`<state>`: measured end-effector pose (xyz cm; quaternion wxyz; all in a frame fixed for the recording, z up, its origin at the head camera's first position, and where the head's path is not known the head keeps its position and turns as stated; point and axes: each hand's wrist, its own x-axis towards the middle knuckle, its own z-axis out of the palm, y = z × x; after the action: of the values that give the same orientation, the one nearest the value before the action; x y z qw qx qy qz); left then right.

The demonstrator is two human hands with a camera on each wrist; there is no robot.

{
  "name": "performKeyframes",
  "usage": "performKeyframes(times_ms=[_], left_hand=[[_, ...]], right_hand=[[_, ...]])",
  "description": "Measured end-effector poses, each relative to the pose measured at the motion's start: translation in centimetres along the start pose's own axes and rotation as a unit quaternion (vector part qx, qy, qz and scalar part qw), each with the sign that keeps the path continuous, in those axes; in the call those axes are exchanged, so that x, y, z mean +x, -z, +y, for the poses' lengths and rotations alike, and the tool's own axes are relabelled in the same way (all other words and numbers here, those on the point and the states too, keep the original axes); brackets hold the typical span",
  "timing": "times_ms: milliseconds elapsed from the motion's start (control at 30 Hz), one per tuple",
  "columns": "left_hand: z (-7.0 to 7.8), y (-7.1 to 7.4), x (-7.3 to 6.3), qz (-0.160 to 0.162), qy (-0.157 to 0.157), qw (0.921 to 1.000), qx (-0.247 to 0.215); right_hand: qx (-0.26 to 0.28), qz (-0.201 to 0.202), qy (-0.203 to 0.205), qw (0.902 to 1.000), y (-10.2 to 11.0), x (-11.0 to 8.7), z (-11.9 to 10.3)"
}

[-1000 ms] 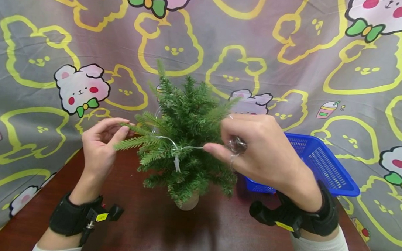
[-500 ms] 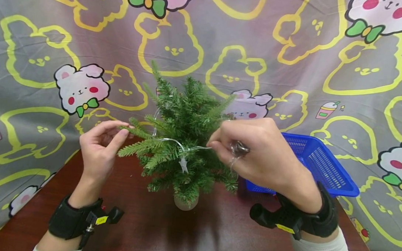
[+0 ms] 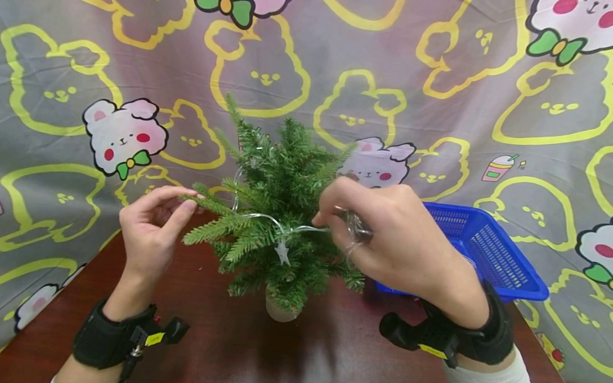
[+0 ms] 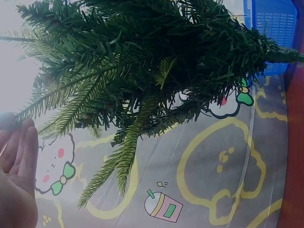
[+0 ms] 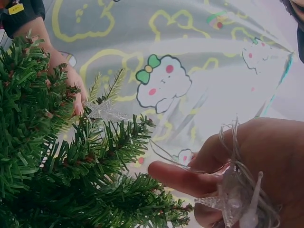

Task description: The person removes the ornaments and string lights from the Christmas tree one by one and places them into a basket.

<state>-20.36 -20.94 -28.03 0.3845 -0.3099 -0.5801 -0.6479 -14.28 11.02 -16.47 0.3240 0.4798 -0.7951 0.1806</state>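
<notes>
A small artificial Christmas tree [image 3: 286, 196] stands in a pale round base [image 3: 282, 310] between both hands. My left hand [image 3: 150, 228] pinches the tip of a branch [image 3: 207, 204] on the tree's left side, thumb against fingers. Across the front of the foliage runs a clear string of fairy lights [image 3: 262, 216], with a clear star light [image 3: 282, 252] hanging at the front. My right hand [image 3: 393, 231] grips the bunched rest of the string, and clear stars [image 5: 230, 204] and looped wire show at its palm in the right wrist view. The branches partly hide the string at the back.
A blue plastic basket [image 3: 509, 260] stands behind and below my right forearm, on the dark reddish table [image 3: 220, 346]. A grey curtain [image 3: 311, 56] with yellow cartoon outlines hangs behind the tree and down both sides.
The tree has turned slightly, its front star shifting right and its tall upper-left branch shifting left. My right fingers have shifted on the string. My left hand keeps its pinch on the branch.
</notes>
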Motion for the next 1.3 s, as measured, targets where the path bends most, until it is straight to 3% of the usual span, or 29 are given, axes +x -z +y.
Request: performKeyframes(times_ms=[200, 600, 967, 1300], left_hand=[[0.2, -0.1, 0.0, -0.002, -0.009, 1.0, 0.001], [0.3, -0.1, -0.3, -0.002, -0.013, 0.9999, 0.007], [0.6, -0.3, -0.3, -0.001, -0.017, 0.9998, 0.012], [0.9, -0.3, -0.4, -0.01, -0.026, 0.9996, 0.008]], right_hand=[[-0.004, -0.041, -0.005, 0.9991, -0.1, -0.5, 0.3], [-0.024, -0.069, -0.018, 0.9972, -0.6, -0.5, 0.3], [-0.022, -0.052, -0.034, 0.9978, -0.8, -0.3, -0.1], [-0.008, -0.001, -0.027, 0.9996, -1.4, 0.0, -0.6]])
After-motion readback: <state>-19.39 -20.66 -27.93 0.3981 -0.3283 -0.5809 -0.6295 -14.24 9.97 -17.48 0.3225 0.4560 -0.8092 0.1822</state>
